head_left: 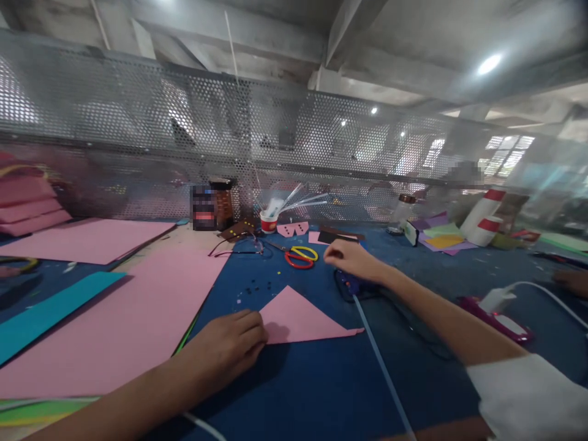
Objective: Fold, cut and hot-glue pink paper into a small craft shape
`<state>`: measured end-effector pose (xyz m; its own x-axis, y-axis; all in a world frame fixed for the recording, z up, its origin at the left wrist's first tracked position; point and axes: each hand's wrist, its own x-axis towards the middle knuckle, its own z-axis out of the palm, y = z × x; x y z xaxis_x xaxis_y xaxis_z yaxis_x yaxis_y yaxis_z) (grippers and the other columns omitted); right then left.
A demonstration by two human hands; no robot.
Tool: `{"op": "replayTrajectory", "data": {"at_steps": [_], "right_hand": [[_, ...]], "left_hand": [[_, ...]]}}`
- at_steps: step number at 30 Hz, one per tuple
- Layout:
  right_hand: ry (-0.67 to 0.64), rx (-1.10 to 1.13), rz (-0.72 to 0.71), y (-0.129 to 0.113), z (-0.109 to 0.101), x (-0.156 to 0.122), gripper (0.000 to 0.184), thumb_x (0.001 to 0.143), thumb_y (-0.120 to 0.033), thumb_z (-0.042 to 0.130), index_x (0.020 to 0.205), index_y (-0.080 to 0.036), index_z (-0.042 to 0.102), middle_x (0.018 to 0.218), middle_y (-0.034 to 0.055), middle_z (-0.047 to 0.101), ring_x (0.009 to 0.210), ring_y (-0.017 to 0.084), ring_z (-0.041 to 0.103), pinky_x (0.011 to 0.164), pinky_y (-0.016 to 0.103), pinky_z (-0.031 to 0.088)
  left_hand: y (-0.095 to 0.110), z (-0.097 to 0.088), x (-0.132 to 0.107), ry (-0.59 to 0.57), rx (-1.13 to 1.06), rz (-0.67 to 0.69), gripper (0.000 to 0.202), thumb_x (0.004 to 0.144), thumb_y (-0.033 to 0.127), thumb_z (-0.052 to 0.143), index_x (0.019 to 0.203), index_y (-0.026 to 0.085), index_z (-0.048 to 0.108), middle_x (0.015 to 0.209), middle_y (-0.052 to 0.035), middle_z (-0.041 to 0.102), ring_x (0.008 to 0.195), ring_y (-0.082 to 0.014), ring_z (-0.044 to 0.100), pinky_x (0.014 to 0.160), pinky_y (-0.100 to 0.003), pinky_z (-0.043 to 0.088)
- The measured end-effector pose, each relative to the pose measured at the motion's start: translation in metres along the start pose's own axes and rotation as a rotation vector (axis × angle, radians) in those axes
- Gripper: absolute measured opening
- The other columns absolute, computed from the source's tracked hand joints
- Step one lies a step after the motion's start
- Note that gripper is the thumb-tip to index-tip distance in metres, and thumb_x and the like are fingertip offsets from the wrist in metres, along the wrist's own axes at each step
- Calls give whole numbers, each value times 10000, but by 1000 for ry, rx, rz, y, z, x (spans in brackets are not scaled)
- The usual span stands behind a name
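Observation:
My left hand [236,340] rests low on the blue tabletop, its fingers closed on the left corner of a pink paper triangle [298,318]. The triangle lies flat, and its thin right tip looks folded or curled. Farther back, my right hand [353,257] has its fingers curled together just above a blue glue gun [351,283]. Whether anything small sits in those fingers is hidden. A long translucent glue stick [381,361] runs from the gun toward the near edge. Scissors [301,257] with red and yellow handles lie left of my right hand.
Large pink sheets [138,318] and a teal strip [59,312] cover the left side. Behind are eyeglasses [239,251], a paper cup [269,222] with clear sticks, and a perforated metal screen [285,135]. A magenta power strip [505,321] lies right, near another person's hand [569,282].

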<state>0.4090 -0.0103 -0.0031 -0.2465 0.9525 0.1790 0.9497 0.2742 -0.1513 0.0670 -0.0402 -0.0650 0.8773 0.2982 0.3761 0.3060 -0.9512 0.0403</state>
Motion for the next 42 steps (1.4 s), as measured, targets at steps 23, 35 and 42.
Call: {"op": "replayTrajectory", "data": {"at_steps": [23,35,42], "right_hand": [[46,-39,-557,-89,58,-76,187,1008,-310,487,978,-190,627,943,31,650,874,176,577,742,306,378],[-94,186,-390,-90,51,-73,147,973,-303,566,971,-196,667,957,16,687,902,148,618,781,239,417],[-134,155,-395,-90,42,-76,104,934,-277,614,949,-192,673,926,10,691,874,148,618,744,238,406]], "left_hand": [[0,-8,-4,-136,-15,-48,262,1018,202,385,952,190,638,888,-37,620,826,-168,572,715,-271,432],[2,-7,-3,-156,-122,-219,219,1000,249,438,904,181,623,878,-44,632,813,-182,587,701,-277,419],[-5,-5,-3,-199,-194,-306,232,993,336,472,926,202,649,903,-41,638,856,-191,589,722,-268,410]]}}
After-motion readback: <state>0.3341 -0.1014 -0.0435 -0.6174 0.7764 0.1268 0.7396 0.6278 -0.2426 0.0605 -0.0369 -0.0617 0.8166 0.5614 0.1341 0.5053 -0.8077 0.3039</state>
